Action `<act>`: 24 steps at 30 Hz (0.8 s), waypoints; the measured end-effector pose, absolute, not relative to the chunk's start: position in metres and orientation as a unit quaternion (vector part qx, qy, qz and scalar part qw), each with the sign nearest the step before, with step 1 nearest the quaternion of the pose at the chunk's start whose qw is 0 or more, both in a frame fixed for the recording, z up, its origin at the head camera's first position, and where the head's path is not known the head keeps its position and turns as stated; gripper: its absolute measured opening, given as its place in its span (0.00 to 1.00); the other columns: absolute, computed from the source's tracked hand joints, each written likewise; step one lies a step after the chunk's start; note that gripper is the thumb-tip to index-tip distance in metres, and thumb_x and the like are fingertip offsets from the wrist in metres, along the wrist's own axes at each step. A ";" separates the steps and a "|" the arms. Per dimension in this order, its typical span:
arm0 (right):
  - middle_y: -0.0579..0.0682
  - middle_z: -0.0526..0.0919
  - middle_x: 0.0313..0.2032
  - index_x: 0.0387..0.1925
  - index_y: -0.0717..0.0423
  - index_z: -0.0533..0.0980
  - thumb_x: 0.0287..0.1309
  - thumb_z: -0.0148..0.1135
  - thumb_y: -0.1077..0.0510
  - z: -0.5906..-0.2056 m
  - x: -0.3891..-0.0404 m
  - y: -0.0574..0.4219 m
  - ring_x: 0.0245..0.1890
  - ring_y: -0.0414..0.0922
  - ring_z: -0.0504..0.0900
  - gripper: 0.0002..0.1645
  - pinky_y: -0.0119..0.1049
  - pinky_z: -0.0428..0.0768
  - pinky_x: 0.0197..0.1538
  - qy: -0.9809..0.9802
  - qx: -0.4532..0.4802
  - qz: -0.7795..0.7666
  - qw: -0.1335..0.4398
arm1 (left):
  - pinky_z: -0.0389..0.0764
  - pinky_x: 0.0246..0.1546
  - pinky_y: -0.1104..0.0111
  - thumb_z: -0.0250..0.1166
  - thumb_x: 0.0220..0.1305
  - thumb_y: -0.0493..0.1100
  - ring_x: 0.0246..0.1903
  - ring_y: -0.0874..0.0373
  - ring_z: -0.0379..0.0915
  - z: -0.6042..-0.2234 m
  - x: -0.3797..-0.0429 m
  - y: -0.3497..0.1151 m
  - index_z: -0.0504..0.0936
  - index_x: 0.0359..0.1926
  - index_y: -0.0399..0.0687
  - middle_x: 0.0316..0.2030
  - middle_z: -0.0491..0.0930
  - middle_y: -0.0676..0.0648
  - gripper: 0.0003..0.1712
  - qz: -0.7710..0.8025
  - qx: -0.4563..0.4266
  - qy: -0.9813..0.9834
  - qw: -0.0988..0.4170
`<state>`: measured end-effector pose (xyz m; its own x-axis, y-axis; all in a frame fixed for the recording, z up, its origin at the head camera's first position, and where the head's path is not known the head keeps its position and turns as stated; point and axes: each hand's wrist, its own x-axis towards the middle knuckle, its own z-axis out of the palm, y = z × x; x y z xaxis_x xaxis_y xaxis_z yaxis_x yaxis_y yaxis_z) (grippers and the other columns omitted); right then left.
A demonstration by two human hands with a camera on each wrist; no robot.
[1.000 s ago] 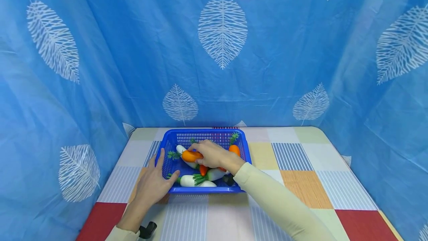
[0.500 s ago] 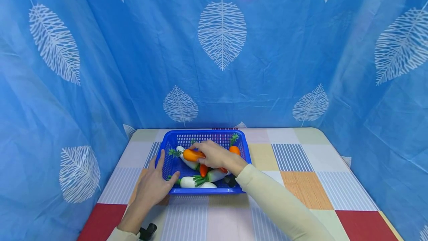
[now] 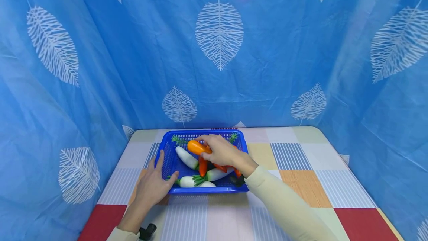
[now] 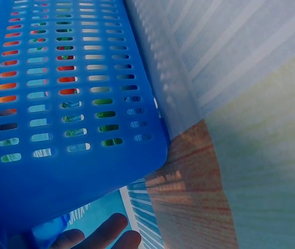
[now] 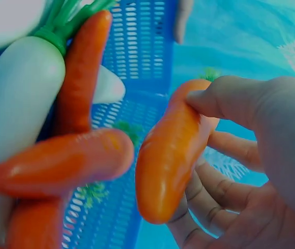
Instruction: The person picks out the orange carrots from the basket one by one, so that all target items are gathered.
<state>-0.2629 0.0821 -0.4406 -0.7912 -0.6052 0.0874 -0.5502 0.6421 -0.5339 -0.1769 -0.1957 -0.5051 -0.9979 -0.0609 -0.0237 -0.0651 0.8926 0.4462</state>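
Observation:
In the head view my right hand (image 3: 220, 151) pinches an orange carrot (image 3: 196, 147) above the blue basket (image 3: 204, 190). The right wrist view shows the thumb (image 5: 230, 101) across the top of that carrot (image 5: 163, 166), with the fingers on its other side. My left hand (image 3: 153, 183) rests with extended fingers at the basket's left rim, its thumb over the front left corner. Its fingertips (image 4: 108, 228) show beside the basket wall (image 4: 64, 187) in the left wrist view. A white radish (image 3: 185, 157) lies in the basket below the held carrot.
More radishes, one with a green top (image 3: 217, 174), lie along the basket's front. Orange-red carrots (image 3: 203, 166) are heaped in the middle and right, partly hidden by my right hand. A patchwork tablecloth (image 3: 301, 189) covers the table, with blue leaf-patterned curtains (image 3: 220, 96) around it.
The right hand has raised the carrot and carried it slightly back and right, uncovering the white radish beneath. The left hand has stayed at the basket's rim.

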 end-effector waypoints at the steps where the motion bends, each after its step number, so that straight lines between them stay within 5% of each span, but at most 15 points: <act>1: 0.57 0.91 0.66 0.83 0.52 0.77 0.81 0.74 0.55 -0.439 -0.262 0.086 0.60 0.52 0.90 0.35 0.53 0.91 0.71 0.906 -0.312 -0.283 0.047 | 0.83 0.70 0.23 0.69 0.80 0.66 0.75 0.15 0.75 -0.506 -0.177 -0.196 0.43 0.97 0.45 0.90 0.52 0.21 0.64 0.229 -0.032 0.973 0.005; 8: 0.56 0.92 0.62 0.81 0.55 0.79 0.78 0.75 0.56 -0.432 -0.256 0.118 0.55 0.51 0.90 0.35 0.51 0.93 0.62 0.917 -0.276 -0.288 0.002 | 0.84 0.68 0.23 0.69 0.80 0.66 0.75 0.14 0.74 -0.507 -0.179 -0.196 0.42 0.97 0.45 0.90 0.52 0.20 0.64 0.228 -0.030 0.973 0.006; 16: 0.57 0.93 0.58 0.83 0.53 0.76 0.76 0.75 0.53 -0.430 -0.241 0.162 0.41 0.43 0.85 0.39 0.35 0.87 0.40 0.923 -0.218 -0.316 -0.004 | 0.83 0.70 0.23 0.69 0.81 0.66 0.76 0.13 0.73 -0.508 -0.173 -0.199 0.44 0.97 0.43 0.89 0.53 0.18 0.64 0.229 -0.031 0.973 0.016; 24: 0.64 0.92 0.57 0.85 0.53 0.73 0.75 0.75 0.55 -0.434 -0.233 0.211 0.43 0.49 0.93 0.42 0.40 0.94 0.38 0.924 -0.165 -0.345 -0.019 | 0.84 0.69 0.24 0.68 0.81 0.67 0.76 0.13 0.73 -0.506 -0.177 -0.197 0.42 0.97 0.44 0.89 0.52 0.18 0.65 0.226 -0.030 0.973 0.014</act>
<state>-0.2331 0.2114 -0.4340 -0.9445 -0.2924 0.1497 -0.3190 0.7073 -0.6309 -0.1768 -0.1973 -0.5056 -0.9978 -0.0517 -0.0410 -0.0645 0.8957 0.4399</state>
